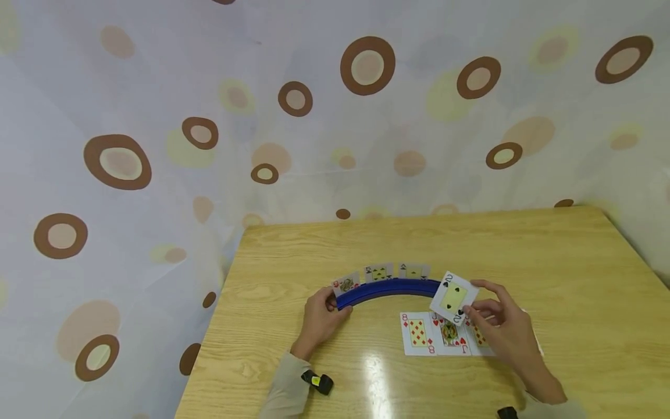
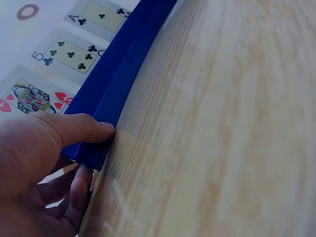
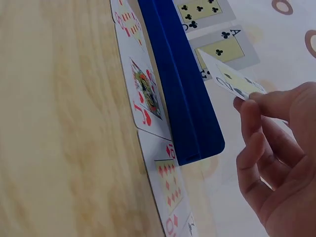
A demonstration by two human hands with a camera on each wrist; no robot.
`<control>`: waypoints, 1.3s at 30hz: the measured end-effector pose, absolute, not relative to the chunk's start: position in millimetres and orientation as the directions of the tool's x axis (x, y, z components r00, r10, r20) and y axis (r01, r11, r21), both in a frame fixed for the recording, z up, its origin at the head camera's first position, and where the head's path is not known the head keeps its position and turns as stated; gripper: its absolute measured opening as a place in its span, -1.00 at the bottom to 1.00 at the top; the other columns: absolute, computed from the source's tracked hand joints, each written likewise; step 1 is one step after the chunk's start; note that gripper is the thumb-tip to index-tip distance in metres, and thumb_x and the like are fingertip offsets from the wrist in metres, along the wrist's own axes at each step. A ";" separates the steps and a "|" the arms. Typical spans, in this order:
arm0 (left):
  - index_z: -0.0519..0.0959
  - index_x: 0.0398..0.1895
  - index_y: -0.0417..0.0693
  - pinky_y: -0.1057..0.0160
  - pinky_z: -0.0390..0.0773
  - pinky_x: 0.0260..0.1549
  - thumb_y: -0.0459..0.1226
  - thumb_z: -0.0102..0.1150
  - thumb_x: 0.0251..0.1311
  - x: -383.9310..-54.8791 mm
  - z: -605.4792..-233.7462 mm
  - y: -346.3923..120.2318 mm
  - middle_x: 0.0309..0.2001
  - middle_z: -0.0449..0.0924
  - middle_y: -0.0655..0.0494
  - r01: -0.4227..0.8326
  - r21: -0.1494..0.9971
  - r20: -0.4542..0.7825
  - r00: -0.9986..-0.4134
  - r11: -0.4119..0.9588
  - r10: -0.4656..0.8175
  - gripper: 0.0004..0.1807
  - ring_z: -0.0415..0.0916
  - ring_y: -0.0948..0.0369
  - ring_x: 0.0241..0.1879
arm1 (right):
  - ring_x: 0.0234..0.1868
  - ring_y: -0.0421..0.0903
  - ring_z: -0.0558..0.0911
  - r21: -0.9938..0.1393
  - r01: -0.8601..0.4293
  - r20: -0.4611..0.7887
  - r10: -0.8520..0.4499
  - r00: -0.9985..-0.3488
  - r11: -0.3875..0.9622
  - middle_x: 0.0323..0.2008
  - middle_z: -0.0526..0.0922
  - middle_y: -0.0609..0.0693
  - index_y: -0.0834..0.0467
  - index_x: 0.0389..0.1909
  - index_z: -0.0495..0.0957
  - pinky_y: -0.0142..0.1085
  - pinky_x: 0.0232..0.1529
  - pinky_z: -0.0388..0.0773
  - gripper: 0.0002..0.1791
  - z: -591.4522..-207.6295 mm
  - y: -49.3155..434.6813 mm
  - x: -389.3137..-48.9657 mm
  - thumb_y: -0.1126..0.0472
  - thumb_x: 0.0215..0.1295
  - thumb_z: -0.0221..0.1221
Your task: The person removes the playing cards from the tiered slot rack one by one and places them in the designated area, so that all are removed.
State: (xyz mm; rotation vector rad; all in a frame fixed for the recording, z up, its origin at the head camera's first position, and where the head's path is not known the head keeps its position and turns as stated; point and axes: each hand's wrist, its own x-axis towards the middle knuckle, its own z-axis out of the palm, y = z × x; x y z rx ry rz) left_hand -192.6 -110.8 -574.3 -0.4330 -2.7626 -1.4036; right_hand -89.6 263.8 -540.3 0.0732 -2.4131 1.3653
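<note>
The blue rack (image 1: 387, 286) stands on the wooden table (image 1: 282, 262), curved like a low arch; its middle I take as the centre of the clock, as the head view shows it. At 8 o'clock, the left hand (image 1: 320, 323) grips the near end of the rack, with the thumb on the front and the other fingers bent at the end of it. Between 3 and 4 o'clock, the right hand (image 1: 499, 326) pinches the two of spades (image 1: 452, 295) between thumb and fingers. This card is raised and tilted at 3 o'clock, covering the other end of the rack; whether it touches the rack I cannot tell. Three cards stand upright in the rack: a heart face card (image 1: 345, 284) at 9 o'clock, the five of clubs (image 1: 379, 272) at 11 and the ace of clubs (image 1: 413, 272) at 2. On the table, face up, lie the eight of diamonds (image 1: 417, 333) at 5 o'clock, then the jack of hearts (image 1: 449, 334) and the ten of diamonds (image 1: 478, 336), both at 4, the ten partly hidden by the right hand.
</note>
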 end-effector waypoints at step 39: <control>0.68 -0.03 -0.21 0.41 0.42 -0.27 -0.28 0.57 0.25 -194.7 -576.8 -110.7 -0.31 0.58 0.03 0.238 0.790 0.122 -0.964 0.566 0.234 -0.68 0.40 0.29 -0.32 | -0.52 -0.47 0.35 -0.810 -0.235 0.118 -0.243 -0.963 0.537 -0.28 0.64 -0.26 0.19 0.25 0.71 -0.45 -0.53 0.38 -0.43 -567.0 226.9 -45.5 0.29 0.19 0.57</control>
